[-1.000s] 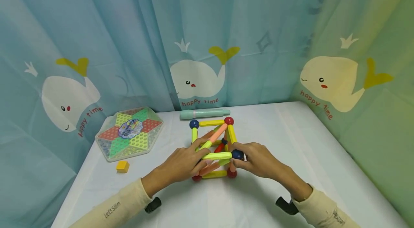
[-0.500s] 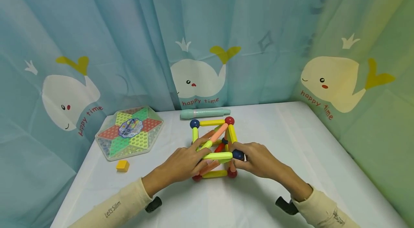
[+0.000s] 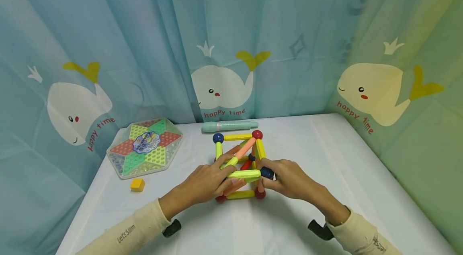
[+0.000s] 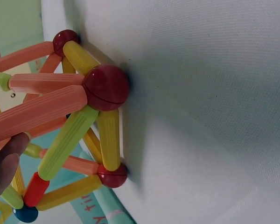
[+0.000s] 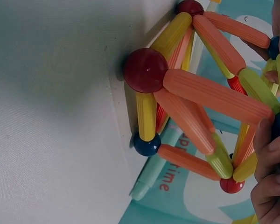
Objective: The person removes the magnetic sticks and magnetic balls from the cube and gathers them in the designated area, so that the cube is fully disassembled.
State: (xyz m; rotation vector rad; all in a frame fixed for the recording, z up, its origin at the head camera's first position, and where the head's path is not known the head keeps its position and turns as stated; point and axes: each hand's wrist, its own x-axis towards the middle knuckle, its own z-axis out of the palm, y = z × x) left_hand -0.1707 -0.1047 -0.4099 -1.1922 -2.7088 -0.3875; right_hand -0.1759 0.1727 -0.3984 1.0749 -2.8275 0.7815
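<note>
A cube-like frame of ribbed magnetic sticks (image 3: 244,174) and balls stands on the table between both hands. Its sticks are yellow, lime, orange and red. At the frame's upper near left corner my left hand (image 3: 202,182) grips the sticks, mostly covering that corner's ball. My right hand (image 3: 291,176) pinches the dark blue ball (image 3: 267,172) at the upper near right corner. Red balls (image 4: 106,87) sit at bottom corners on the cloth in the left wrist view. Slanting lime-and-orange sticks (image 5: 214,42) cross the frame's sides in the right wrist view.
A star-patterned Chinese checkers box (image 3: 144,148) lies at the back left, with a yellow block (image 3: 137,185) in front. Behind the frame lies a mint-green pen-shaped tube (image 3: 230,126). Curtains (image 3: 300,46) with whale prints surround the white table (image 3: 325,150).
Both hands keep their hold on the frame, which stays in place. The whole head view shifts only very slightly.
</note>
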